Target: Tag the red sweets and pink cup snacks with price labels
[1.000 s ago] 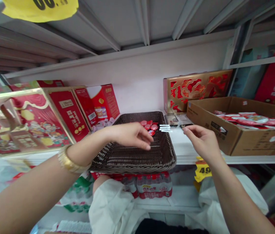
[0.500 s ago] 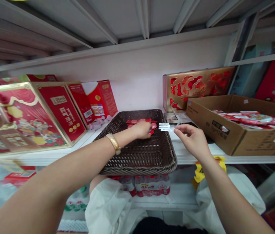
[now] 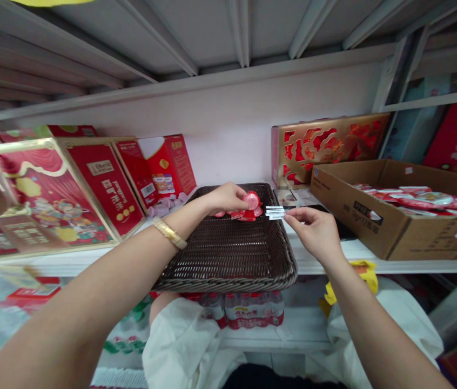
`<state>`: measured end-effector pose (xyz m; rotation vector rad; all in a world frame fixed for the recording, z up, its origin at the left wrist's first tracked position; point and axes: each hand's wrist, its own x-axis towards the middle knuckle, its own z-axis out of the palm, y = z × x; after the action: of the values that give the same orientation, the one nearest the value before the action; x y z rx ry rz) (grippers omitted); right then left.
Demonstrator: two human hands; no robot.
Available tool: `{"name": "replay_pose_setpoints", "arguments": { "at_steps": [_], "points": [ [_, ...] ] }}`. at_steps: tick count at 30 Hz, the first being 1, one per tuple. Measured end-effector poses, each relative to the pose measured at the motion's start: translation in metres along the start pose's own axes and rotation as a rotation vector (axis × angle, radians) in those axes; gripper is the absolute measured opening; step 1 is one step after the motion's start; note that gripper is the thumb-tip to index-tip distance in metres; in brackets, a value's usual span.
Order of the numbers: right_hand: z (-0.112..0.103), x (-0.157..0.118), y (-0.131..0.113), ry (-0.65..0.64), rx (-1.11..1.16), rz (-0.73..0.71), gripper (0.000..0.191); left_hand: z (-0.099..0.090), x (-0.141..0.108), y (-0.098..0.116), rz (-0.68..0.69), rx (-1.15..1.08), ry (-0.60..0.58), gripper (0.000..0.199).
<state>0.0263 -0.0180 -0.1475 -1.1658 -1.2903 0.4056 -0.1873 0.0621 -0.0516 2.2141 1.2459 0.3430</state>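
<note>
A dark brown wicker basket (image 3: 228, 265) rests on the white shelf, with several small red wrapped packets (image 3: 241, 215) at its far end. My left hand (image 3: 228, 198), a gold bracelet on its wrist, pinches a round red packet (image 3: 251, 201) just above the others. At the basket's right rim my right hand (image 3: 313, 227) has thumb and forefinger closed on the right end of a small piece with several white label strips (image 3: 274, 213). The print on the strips is too small to read.
A cardboard box (image 3: 354, 216) of red packets stands right of the basket, before a gold-and-red gift box (image 3: 326, 140). Red gift boxes (image 3: 107, 183) line the left. Small purple pieces (image 3: 167, 205) lie beside them. Bottled drinks (image 3: 253, 310) sit below; a shelf (image 3: 212, 32) hangs overhead.
My left hand has risen slightly from the pile, with a round red packet now showing in its fingers. My right hand has shifted a little left, its fingertips closer to the label strips.
</note>
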Motion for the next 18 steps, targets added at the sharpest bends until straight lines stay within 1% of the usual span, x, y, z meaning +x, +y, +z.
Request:
{"name": "replay_pose_setpoints", "arguments": {
  "at_steps": [3, 5, 7, 10, 12, 14, 16, 18],
  "points": [
    [-0.002, -0.003, -0.007, 0.013, 0.073, -0.007, 0.026, -0.005, -0.007, 0.007, -0.042, -0.187, -0.026, 0.033],
    [-0.005, -0.006, -0.012, 0.032, 0.136, -0.02, 0.024, -0.003, -0.014, 0.018, -0.049, -0.331, -0.043, 0.036],
    [-0.011, -0.011, -0.018, 0.079, 0.222, -0.031, 0.023, 0.005, -0.023, 0.033, -0.018, -0.499, -0.049, 0.033],
    [-0.022, -0.019, -0.026, 0.154, 0.328, -0.04, 0.022, 0.022, -0.036, 0.057, 0.033, -0.705, -0.051, 0.022],
    [-0.029, -0.023, -0.031, 0.2, 0.355, -0.053, 0.022, 0.033, -0.043, 0.07, 0.047, -0.786, -0.066, 0.013],
    [-0.035, -0.027, -0.034, 0.231, 0.369, -0.071, 0.023, 0.043, -0.047, 0.077, 0.045, -0.842, -0.126, 0.009],
    [-0.039, -0.03, -0.037, 0.234, 0.383, -0.077, 0.023, 0.049, -0.05, 0.079, 0.038, -0.879, -0.201, 0.012],
    [-0.04, -0.032, -0.038, 0.216, 0.393, -0.069, 0.022, 0.053, -0.051, 0.076, 0.046, -0.892, -0.247, 0.018]
  ]
}}
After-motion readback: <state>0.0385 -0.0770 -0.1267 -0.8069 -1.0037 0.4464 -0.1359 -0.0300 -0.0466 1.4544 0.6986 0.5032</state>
